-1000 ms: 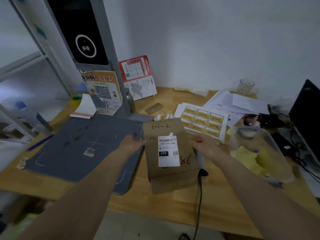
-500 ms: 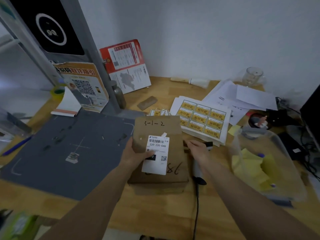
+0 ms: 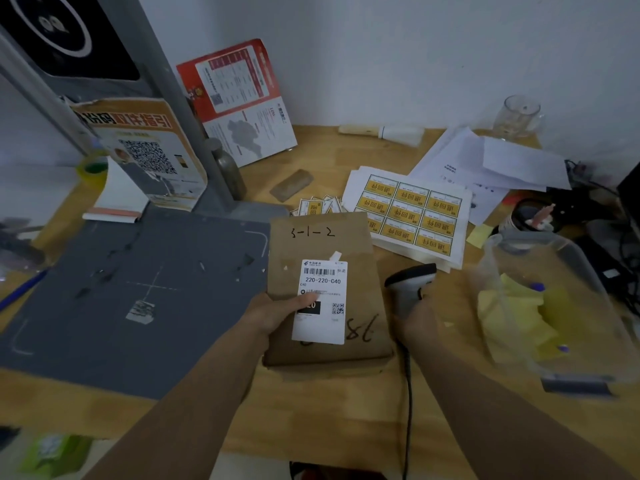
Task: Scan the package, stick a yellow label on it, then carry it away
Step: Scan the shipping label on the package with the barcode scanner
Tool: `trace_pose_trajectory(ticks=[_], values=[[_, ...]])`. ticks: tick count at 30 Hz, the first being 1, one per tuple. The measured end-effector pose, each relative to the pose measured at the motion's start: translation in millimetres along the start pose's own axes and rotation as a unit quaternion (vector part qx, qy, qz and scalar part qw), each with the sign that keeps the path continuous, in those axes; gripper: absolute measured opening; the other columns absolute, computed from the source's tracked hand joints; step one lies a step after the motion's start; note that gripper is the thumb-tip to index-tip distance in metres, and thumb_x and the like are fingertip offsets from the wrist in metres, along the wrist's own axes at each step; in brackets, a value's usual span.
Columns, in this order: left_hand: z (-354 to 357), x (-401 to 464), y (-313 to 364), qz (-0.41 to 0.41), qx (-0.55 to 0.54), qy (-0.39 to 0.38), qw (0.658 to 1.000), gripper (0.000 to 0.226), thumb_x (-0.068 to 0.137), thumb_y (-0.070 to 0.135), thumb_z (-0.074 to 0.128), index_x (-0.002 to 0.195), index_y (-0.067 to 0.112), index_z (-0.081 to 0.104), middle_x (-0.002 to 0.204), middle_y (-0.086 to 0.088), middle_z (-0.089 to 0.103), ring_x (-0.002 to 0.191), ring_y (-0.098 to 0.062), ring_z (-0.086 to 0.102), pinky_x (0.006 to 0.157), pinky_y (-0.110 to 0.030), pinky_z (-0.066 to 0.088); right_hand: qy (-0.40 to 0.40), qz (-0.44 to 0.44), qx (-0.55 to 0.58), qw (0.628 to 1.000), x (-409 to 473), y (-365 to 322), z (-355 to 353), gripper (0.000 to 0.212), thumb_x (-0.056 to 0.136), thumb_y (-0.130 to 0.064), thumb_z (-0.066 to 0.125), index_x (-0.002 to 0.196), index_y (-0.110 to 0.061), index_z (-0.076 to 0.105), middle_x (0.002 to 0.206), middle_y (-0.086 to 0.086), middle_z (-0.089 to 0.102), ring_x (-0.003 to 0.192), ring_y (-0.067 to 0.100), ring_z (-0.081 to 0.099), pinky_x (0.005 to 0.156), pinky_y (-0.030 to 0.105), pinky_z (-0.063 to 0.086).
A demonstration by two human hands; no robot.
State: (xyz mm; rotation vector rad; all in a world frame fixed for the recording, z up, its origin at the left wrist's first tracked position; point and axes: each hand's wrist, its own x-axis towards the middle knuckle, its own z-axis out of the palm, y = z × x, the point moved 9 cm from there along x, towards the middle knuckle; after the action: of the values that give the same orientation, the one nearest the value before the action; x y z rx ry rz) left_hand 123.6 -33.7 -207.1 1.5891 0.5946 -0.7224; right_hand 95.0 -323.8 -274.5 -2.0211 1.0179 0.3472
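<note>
Here the brown package (image 3: 325,289) lies flat on the wooden desk (image 3: 329,410), its left edge overlapping the grey scanning mat (image 3: 131,289). Its white shipping label (image 3: 320,299) faces up with the barcode and "220-220-C40" readable, though the smaller print under it is too fine to make out. My left hand (image 3: 273,315) holds the package at its left edge, thumb laid across the label and covering part of the black box printed there; the fingers beneath are hidden, so I cannot see how they curl. Handwriting runs along the top, and more near the bottom is partly cut off by the label.

Just right of the package, my right hand (image 3: 417,315) grips the handle of the barcode scanner (image 3: 410,284), its head tilted toward the package. The hand is blurred and I cannot make out single fingers. The scanner's cable (image 3: 407,410) drops off the near edge of the desk.

Behind the package lies the sheet of yellow labels (image 3: 412,209), its near left corner hidden by the package, with a few loose labels (image 3: 315,206) poking out beside it. Farther right a clear plastic tub (image 3: 554,306) holds yellow paper, smeared and hard to read. White papers (image 3: 485,161) and a glass (image 3: 517,116) sit toward the wall.
</note>
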Motion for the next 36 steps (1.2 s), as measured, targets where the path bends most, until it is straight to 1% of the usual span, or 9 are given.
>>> trace_pose_trajectory(ticks=[4, 8, 11, 17, 21, 25, 29, 32, 36], values=[[1, -3, -1, -0.016, 0.002, -0.007, 1.000, 0.044, 0.060, 0.031, 0.087, 0.096, 0.009, 0.074, 0.092, -0.011, 0.076, 0.085, -0.029, 0.072, 0.077, -0.040, 0.058, -0.032, -0.019, 0.067, 0.997, -6, -7, 5, 0.073, 0.072, -0.011, 0.075, 0.133, -0.006, 0.036, 0.122, 0.014, 0.054, 0.109, 0.036, 0.057, 0.087, 0.042, 0.051], [-1, -5, -4, -0.010, -0.023, -0.008, 1.000, 0.046, 0.062, 0.030, 0.086, 0.100, 0.009, 0.072, 0.091, -0.010, 0.077, 0.083, -0.027, 0.072, 0.067, -0.033, 0.057, -0.051, -0.002, 0.224, 0.973, -33, -30, -18, 0.021, 0.083, -0.006, 0.061, 0.101, -0.002, 0.050, 0.071, 0.011, 0.051, 0.057, 0.021, 0.049, 0.051, 0.030, 0.043], [0, -7, -7, 0.002, -0.041, -0.022, 0.999, 0.054, 0.063, 0.024, 0.086, 0.113, 0.011, 0.066, 0.100, -0.010, 0.075, 0.088, -0.025, 0.071, 0.066, -0.031, 0.056, -0.075, -0.023, 0.319, 0.945, -60, -55, -35, 0.016, 0.087, -0.010, 0.057, 0.102, -0.011, 0.053, 0.076, 0.007, 0.056, 0.063, 0.021, 0.055, 0.052, 0.029, 0.047], [12, -15, 2, 0.062, -0.013, -0.081, 0.995, 0.084, 0.041, 0.021, 0.095, 0.119, 0.016, 0.063, 0.111, -0.007, 0.072, 0.101, -0.026, 0.069, 0.087, -0.043, 0.056, -0.094, -0.124, 0.268, 0.951, -99, -100, -51, 0.015, 0.088, -0.010, 0.053, 0.102, -0.016, 0.056, 0.087, 0.004, 0.054, 0.076, 0.017, 0.053, 0.053, 0.026, 0.047], [6, -23, 26, 0.179, -0.015, -0.023, 0.983, 0.103, 0.039, 0.019, 0.094, 0.130, 0.025, 0.046, 0.117, 0.001, 0.069, 0.107, -0.019, 0.064, 0.092, -0.042, 0.053, -0.062, -0.159, 0.284, 0.943, -102, -116, -69, 0.013, 0.086, -0.007, 0.056, 0.097, -0.014, 0.057, 0.085, 0.004, 0.055, 0.076, 0.017, 0.053, 0.060, 0.029, 0.051], [6, -26, 19, 0.207, -0.036, 0.021, 0.978, 0.099, 0.052, 0.008, 0.091, 0.134, 0.029, 0.040, 0.118, 0.005, 0.065, 0.110, -0.016, 0.060, 0.085, -0.031, 0.053, -0.068, -0.180, 0.230, 0.954, -104, -126, -67, 0.022, 0.084, -0.005, 0.058, 0.106, -0.005, 0.056, 0.088, 0.006, 0.056, 0.077, 0.018, 0.055, 0.071, 0.035, 0.052], [7, -25, 25, 0.221, -0.037, 0.034, 0.974, 0.094, 0.060, 0.004, 0.086, 0.137, 0.029, 0.038, 0.116, 0.008, 0.063, 0.110, -0.017, 0.058, 0.092, -0.035, 0.051, -0.034, -0.193, 0.224, 0.955, -122, -136, -75, 0.010, 0.084, -0.002, 0.055, 0.094, -0.002, 0.055, 0.071, 0.006, 0.052, 0.063, 0.016, 0.052, 0.050, 0.019, 0.046], [7, -27, 33, 0.229, -0.048, 0.041, 0.971, 0.092, 0.066, 0.001, 0.082, 0.140, 0.029, 0.034, 0.114, 0.009, 0.059, 0.108, -0.015, 0.055, 0.086, -0.028, 0.048, -0.065, -0.195, 0.252, 0.946, -151, -134, -71, 0.003, 0.083, -0.004, 0.059, 0.085, -0.002, 0.060, 0.058, 0.005, 0.055, 0.047, 0.012, 0.051, 0.044, 0.021, 0.045], [9, -31, 35, 0.240, -0.047, 0.034, 0.969, 0.090, 0.068, 0.002, 0.081, 0.137, 0.031, 0.033, 0.113, 0.011, 0.058, 0.103, -0.008, 0.055, 0.072, -0.015, 0.045, -0.099, -0.191, 0.248, 0.945, -180, -119, -59, 0.030, 0.086, -0.015, 0.063, 0.058, -0.007, 0.056, 0.047, 0.005, 0.052, 0.037, 0.011, 0.046, 0.042, 0.019, 0.042]])
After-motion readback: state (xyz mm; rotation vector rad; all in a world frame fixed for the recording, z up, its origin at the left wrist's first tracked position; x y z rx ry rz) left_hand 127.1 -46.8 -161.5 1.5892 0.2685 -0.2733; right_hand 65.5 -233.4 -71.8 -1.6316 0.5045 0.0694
